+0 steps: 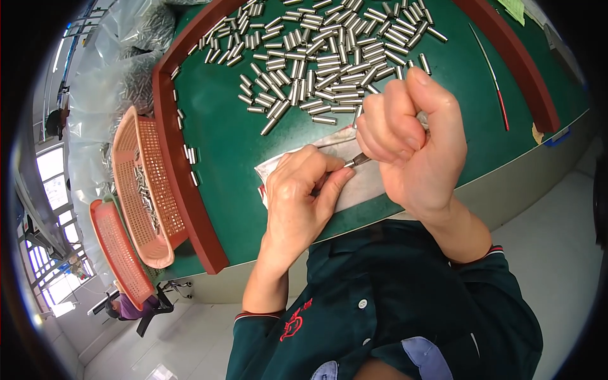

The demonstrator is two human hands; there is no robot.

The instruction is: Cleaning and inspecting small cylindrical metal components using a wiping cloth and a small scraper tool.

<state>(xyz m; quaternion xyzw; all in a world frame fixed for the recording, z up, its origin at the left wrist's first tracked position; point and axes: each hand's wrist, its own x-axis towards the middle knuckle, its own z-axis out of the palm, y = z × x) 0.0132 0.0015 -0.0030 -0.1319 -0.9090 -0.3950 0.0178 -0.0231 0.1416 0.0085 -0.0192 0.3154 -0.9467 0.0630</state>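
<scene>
Fingers of both hands pinch one small metal pin (358,160) between left hand (297,199) and right hand (411,142), above a grey cloth (361,190) on the green table (215,145). Loose metal pins (329,57) lie scattered just beyond; a salmon basket (149,183) hangs left.

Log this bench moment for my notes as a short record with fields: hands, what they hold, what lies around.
left hand: closed on the near end of a small metal pin
right hand: fisted over the pin's far end, thumb up
under the hands: pale cloth on the green table
behind the hands: heap of short metal tubes
left of the table: two orange baskets, the nearer to the table holding tubes
right side: thin rod with a red end
table edge: red rim
</scene>
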